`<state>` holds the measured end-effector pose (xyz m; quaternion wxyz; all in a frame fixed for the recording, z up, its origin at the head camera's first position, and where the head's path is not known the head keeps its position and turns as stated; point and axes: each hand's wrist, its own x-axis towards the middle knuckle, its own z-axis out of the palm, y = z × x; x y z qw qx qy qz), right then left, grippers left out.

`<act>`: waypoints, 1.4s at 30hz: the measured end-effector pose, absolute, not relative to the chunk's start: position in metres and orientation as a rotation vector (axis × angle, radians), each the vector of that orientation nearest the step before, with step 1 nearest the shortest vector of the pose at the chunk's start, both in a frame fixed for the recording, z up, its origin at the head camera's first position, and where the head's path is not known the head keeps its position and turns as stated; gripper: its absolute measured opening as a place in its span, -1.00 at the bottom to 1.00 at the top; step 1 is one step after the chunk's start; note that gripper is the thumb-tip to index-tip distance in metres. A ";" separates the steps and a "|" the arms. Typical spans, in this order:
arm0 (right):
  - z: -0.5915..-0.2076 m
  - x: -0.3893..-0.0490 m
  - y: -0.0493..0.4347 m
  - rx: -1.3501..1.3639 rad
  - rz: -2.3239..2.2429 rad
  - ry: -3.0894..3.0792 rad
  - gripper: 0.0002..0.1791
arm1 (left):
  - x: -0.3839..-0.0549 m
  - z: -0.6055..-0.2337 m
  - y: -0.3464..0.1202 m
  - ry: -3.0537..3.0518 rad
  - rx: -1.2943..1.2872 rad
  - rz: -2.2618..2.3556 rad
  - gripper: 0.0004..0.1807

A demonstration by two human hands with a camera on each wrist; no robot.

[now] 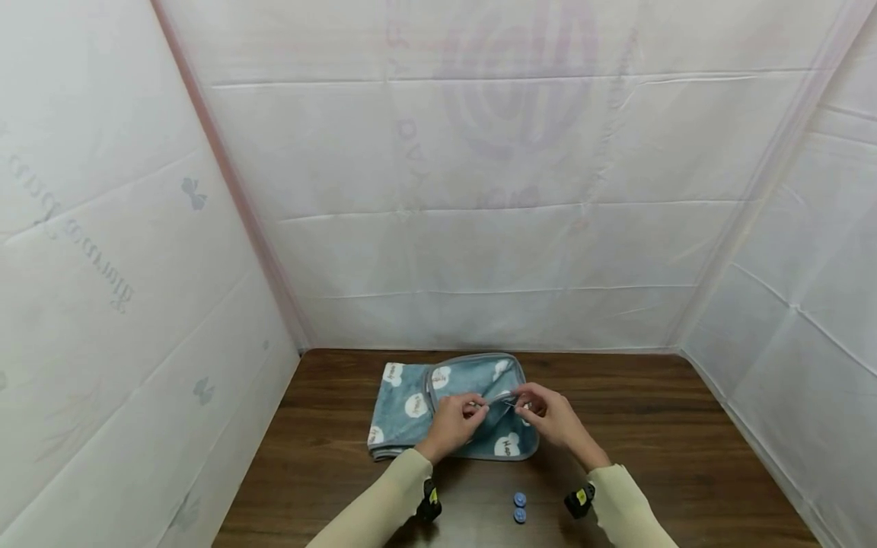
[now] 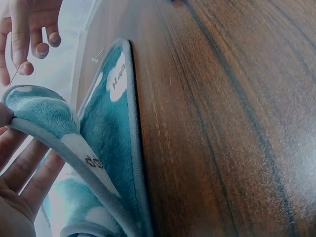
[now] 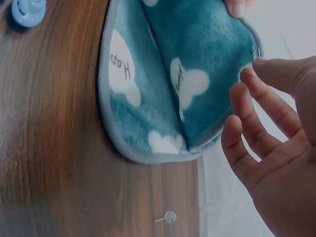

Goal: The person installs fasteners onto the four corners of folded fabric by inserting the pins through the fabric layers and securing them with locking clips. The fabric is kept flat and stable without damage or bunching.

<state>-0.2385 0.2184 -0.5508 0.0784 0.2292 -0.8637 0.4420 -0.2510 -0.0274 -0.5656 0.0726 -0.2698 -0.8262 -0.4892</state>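
Observation:
A teal fleece blanket (image 1: 404, 392) with white patches and grey edging lies folded on the table, one corner lifted. My left hand (image 1: 455, 420) pinches the grey edge of that lifted layer between thumb and fingers. In the left wrist view its other fingers (image 2: 24, 170) spread beneath the cloth. Beside it, to the right, my right hand (image 1: 553, 415) pinches a thin metal pin (image 2: 15, 75) between thumb and index finger, close to the blanket's edge. Its remaining fingers are loosely bent in the right wrist view. The pin's head is hidden by the fingertips.
Two small round blue caps (image 1: 520, 508) lie on the brown wooden table (image 1: 637, 426), nearer me than the blanket. Another pin with a clear round head (image 3: 169, 217) rests on the table beyond the blanket's right end. White sheeting (image 1: 479, 251) walls the back and sides.

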 end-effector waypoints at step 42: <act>-0.549 -0.238 0.193 0.615 1.224 -2.609 -0.87 | -0.247 -0.563 -0.031 -2.496 -0.824 -1.469 -0.89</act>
